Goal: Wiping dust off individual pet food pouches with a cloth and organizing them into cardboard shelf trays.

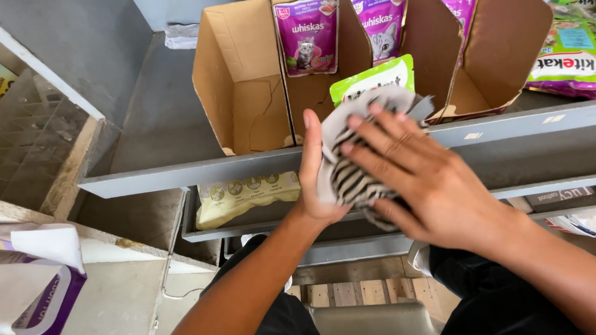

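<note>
My left hand (pixel 313 170) holds a green pouch (pixel 373 78) upright in front of a grey metal shelf (pixel 177 171). A striped black-and-white cloth (pixel 349 175) covers the pouch's lower part. My right hand (pixel 427 182) presses flat on the cloth with its fingers spread. Only the pouch's green top shows above the cloth.
Open cardboard boxes (pixel 241 83) stand on the shelf, some with purple pet-food pouches (pixel 307 34) upright inside. More packets (pixel 571 58) lie at the far right. A pale yellow bag (pixel 246 198) lies on the lower shelf. A purple-and-white package (pixel 29 293) sits at the lower left.
</note>
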